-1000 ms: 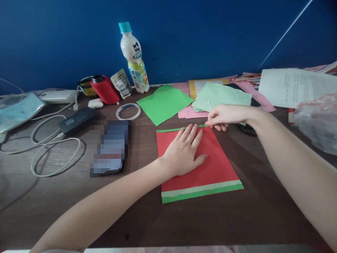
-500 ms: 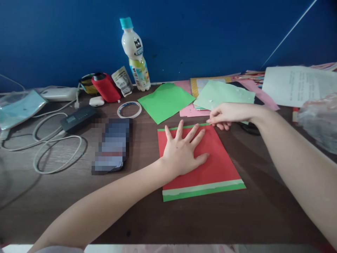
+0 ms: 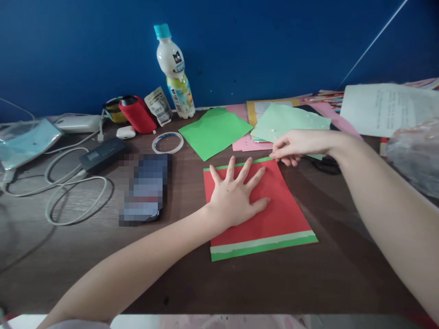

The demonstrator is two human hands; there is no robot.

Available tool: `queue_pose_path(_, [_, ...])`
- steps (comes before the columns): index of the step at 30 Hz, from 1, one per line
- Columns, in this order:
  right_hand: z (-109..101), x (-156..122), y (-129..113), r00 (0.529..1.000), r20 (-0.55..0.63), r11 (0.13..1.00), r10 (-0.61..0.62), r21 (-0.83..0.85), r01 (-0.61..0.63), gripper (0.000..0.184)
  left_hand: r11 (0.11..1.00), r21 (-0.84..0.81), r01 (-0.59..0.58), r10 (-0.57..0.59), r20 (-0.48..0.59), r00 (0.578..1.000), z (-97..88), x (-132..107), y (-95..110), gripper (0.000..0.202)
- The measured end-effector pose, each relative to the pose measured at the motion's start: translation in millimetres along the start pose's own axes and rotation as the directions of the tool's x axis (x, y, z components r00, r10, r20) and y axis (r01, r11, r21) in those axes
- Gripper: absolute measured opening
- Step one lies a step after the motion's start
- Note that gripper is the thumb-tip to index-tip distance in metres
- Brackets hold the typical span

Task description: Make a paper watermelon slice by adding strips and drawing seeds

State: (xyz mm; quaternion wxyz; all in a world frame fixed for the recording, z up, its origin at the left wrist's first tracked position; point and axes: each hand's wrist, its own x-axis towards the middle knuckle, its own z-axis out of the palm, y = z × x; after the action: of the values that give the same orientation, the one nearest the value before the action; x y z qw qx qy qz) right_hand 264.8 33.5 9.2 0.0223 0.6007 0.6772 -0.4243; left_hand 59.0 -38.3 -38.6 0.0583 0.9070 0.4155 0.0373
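A red sheet of paper (image 3: 274, 214) lies flat on the desk, with a light and dark green band (image 3: 262, 246) along its near edge. My left hand (image 3: 236, 196) presses flat on the red sheet, its fingers spread. A narrow green paper strip (image 3: 222, 167) runs along the far edge of the sheet. At the strip's right end, by the sheet's far right corner, my right hand (image 3: 286, 148) pinches with thumb and forefinger; the other fingers are curled. The strip's very tip is hidden by the fingertips.
Behind the sheet lie a green paper (image 3: 214, 132) and a pale green paper (image 3: 291, 121) on pink sheets. Leftward are a tape roll (image 3: 180, 145), a phone (image 3: 144, 192), a cable (image 3: 75, 179) and a bottle (image 3: 180, 87). Dark scissors handles (image 3: 325, 165) show beside my right wrist.
Little differs. My right fingertips stay at the strip's right end, and my left hand keeps its place on the red sheet. The whole view has shifted slightly.
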Motion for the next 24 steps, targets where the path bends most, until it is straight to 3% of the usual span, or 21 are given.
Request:
queue_pose_path(4, [2.9,0.1,-3.5,0.999,-0.031,1.0,0.013,-0.011,-0.013,0.02,0.999,0.023,-0.028,0.029,-0.022,0.999,-0.9,0.8,0.6,0.065])
queue_pose_path(9, [4.5,1.2,-3.8,0.999,-0.044,1.0,0.011,-0.017,-0.012,0.02,0.981,0.027,-0.193,0.193,-0.018,0.981,-1.2,6.1,-3.9,0.065])
queue_pose_path(24, [3.5,-1.9,-6.3,0.998,-0.067,0.993,0.016,-0.117,-0.024,0.02,0.984,0.004,-0.176,0.176,0.0,0.984,0.4,7.2,-7.4,0.066])
